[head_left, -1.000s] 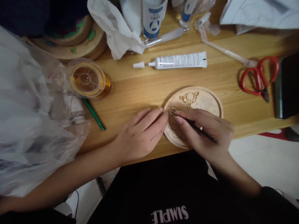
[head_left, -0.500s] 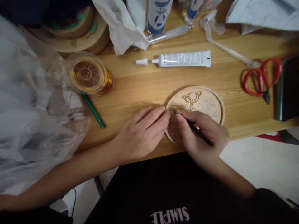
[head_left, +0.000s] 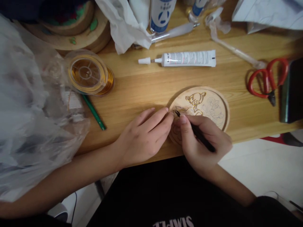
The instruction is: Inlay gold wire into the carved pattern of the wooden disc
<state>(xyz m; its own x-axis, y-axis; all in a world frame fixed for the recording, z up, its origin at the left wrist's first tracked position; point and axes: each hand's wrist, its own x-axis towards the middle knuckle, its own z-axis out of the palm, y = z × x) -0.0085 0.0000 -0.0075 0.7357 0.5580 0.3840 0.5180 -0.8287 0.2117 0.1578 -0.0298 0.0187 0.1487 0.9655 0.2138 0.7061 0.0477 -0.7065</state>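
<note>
A round wooden plate (head_left: 226, 110) with a raised rim lies near the table's front edge. It bears pencil-drawn flowers and a gold wire outline (head_left: 196, 98) that looks like an animal's head and body. My right hand (head_left: 205, 138) is closed around black tweezers (head_left: 201, 136), their tips low over the plate's left part. At the plate's left rim, my left hand (head_left: 149, 135) has its fingertips drawn together close to the tweezer tips. Its thumb is hidden beneath, and whatever it pinches is too small to tell.
Behind the plate lies a white glue tube (head_left: 189, 59). A spool of gold wire (head_left: 90, 72) and a green pencil (head_left: 93, 112) are at left, beside clear plastic bags (head_left: 28, 110). Red-handled scissors (head_left: 267, 78) and a dark phone-like object (head_left: 292, 91) are at right. Bottles (head_left: 163, 15) stand behind.
The view has shifted slightly. Both hands keep nearly the same place at the plate's left part, and the tweezers still point toward the left fingertips.
</note>
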